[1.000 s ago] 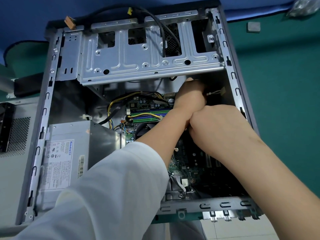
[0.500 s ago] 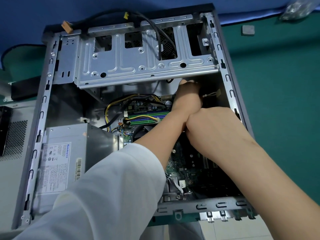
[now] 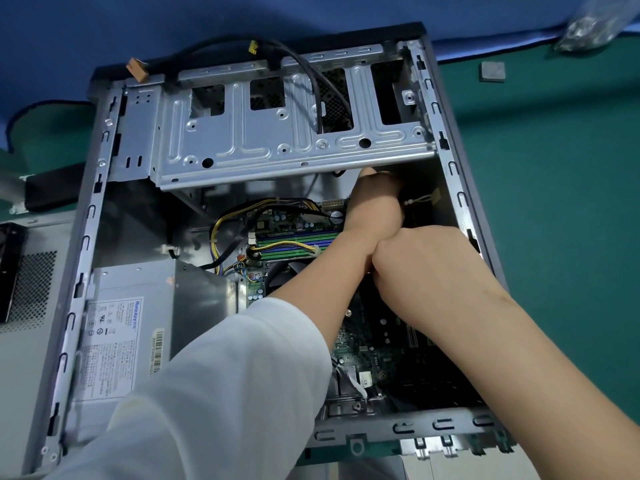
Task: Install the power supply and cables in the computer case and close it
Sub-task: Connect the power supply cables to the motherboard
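Green table surface, blue cloth across the far edge, even light

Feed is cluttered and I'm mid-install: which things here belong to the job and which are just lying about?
In the job: computer case, power supply, yellow-and-black cables, motherboard, left hand and right hand working inside the case.

Lying about: small grey block, clear plastic bag, perforated panel beside the case.

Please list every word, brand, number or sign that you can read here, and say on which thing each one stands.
"Huntkey": blue brand word on the power supply label.
Remaining label print, certification marks and barcode sticker digits: too small to read.
"CS": on a white motherboard sticker; uncertain.
Other motherboard markings: blurred.
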